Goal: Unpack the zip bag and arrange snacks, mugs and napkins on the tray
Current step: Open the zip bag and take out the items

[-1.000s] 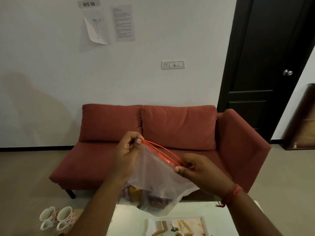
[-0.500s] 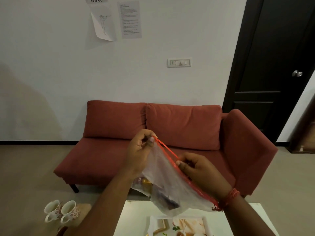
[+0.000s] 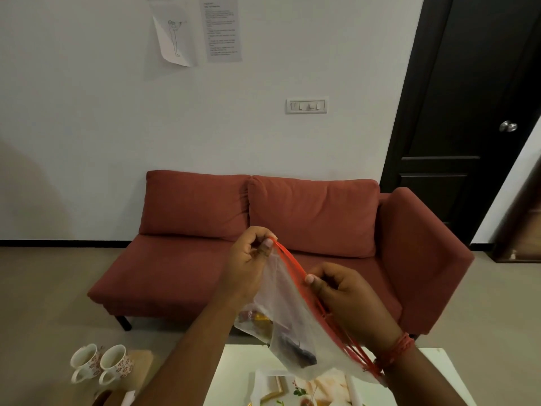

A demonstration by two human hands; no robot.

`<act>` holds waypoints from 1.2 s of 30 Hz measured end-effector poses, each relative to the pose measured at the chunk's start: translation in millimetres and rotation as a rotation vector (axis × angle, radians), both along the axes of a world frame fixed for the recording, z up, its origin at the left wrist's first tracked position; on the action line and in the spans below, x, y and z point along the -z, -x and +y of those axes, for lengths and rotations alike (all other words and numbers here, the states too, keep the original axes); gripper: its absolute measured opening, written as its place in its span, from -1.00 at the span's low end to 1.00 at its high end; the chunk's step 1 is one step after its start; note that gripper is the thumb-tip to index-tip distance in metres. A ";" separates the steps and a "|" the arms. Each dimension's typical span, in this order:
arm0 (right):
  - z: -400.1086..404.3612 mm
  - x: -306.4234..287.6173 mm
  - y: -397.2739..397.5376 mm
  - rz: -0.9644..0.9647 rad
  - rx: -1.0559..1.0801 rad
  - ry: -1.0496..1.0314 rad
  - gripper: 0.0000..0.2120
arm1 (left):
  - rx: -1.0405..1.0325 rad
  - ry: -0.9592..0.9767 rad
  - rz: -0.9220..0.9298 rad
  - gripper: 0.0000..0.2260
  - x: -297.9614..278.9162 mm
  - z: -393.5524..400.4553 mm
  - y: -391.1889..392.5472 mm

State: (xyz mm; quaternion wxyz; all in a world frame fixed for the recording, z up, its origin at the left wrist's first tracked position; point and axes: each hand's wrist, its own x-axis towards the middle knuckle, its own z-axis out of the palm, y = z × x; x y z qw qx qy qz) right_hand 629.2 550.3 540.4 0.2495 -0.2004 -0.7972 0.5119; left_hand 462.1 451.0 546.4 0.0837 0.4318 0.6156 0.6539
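Note:
I hold a clear zip bag (image 3: 295, 329) with a red zip strip in front of me, above the white table (image 3: 237, 373). My left hand (image 3: 248, 263) pinches the top end of the red strip. My right hand (image 3: 345, 297) pinches the strip lower down, and the strip runs on past my right wrist. Snack packets (image 3: 257, 317) show through the plastic at the bag's lower part. Two white mugs (image 3: 101, 363) with a flower pattern stand side by side at the lower left. A printed white tray (image 3: 263, 388) lies on the table under the bag.
A red sofa (image 3: 263, 230) stands against the white wall beyond the table. A dark door (image 3: 468, 112) is at the right. The mugs rest on a low wooden surface (image 3: 143, 361) left of the table.
The bag has tilted, its red strip now running steeply down to my right wrist. My right hand has slid along the strip toward my left hand. The view has shifted left and down.

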 end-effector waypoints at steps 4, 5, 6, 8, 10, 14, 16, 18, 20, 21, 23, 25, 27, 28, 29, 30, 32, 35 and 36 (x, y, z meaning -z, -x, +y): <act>1.8 -1.2 -1.0 0.030 -0.035 0.103 -0.74 | -0.026 0.003 -0.024 -0.93 3.2 3.8 1.1; 1.3 -1.5 -0.7 0.059 -0.056 0.161 -0.73 | -0.030 0.003 -0.036 -0.94 4.5 4.9 1.5; 1.6 -0.8 -0.4 0.081 -0.069 0.206 -0.73 | -0.026 -0.005 -0.055 -0.94 5.5 5.7 2.0; 4.2 2.3 1.3 0.075 -0.083 0.236 -0.77 | -0.020 -0.033 -0.090 -0.92 7.3 7.7 3.9; 5.7 6.4 3.6 0.028 -0.097 0.234 -0.86 | -0.031 -0.049 -0.091 -0.91 8.1 9.7 5.0; 2.6 12.0 10.5 0.017 -0.078 0.209 -0.90 | -0.047 -0.052 -0.070 -0.90 8.9 13.9 3.6; 2.6 13.9 13.8 0.003 -0.063 0.190 -0.89 | -0.058 -0.040 -0.057 -0.91 10.1 15.0 2.1; 3.6 15.7 16.1 -0.028 -0.044 0.097 -0.86 | -0.056 -0.032 -0.058 -0.91 11.1 15.6 0.3; 5.5 17.4 17.8 -0.073 -0.009 -0.059 -0.83 | -0.051 -0.032 -0.067 -0.91 11.7 16.4 -0.9; 6.3 17.6 18.7 -0.092 0.005 -0.128 -0.81 | -0.051 -0.033 -0.068 -0.92 11.7 16.6 -1.3; 8.1 19.2 20.9 -0.098 0.004 -0.144 -0.80 | -0.054 -0.030 -0.066 -0.92 12.1 16.6 -1.4; 10.8 22.2 22.3 -0.069 -0.005 -0.067 -0.77 | -0.051 -0.023 -0.070 -0.91 12.2 16.6 -2.2; 13.7 25.3 23.6 -0.025 0.004 0.012 -0.71 | -0.069 -0.015 -0.075 -0.91 15.0 17.2 -5.1; 14.6 26.6 24.5 -0.009 0.016 0.025 -0.66 | -0.116 -0.011 -0.076 -0.90 19.0 17.7 -7.0; 15.1 28.1 25.4 0.001 0.032 0.024 -0.60 | -0.201 -0.012 -0.067 -0.88 23.7 17.6 -9.7; 15.4 28.8 26.2 0.011 0.045 0.021 -0.54 | -0.302 -0.007 -0.057 -0.84 29.5 16.6 -13.0; 16.2 32.1 28.1 0.027 0.061 0.019 -0.48 | -0.387 0.025 -0.083 -0.72 38.9 11.9 -26.2; 13.5 36.6 31.1 0.062 0.061 0.112 -0.56 | -0.126 0.278 -0.268 -0.49 43.4 7.4 -51.7; 12.2 39.1 32.4 0.071 0.050 0.157 -0.65 | -0.020 0.369 -0.343 -0.46 42.6 6.5 -58.0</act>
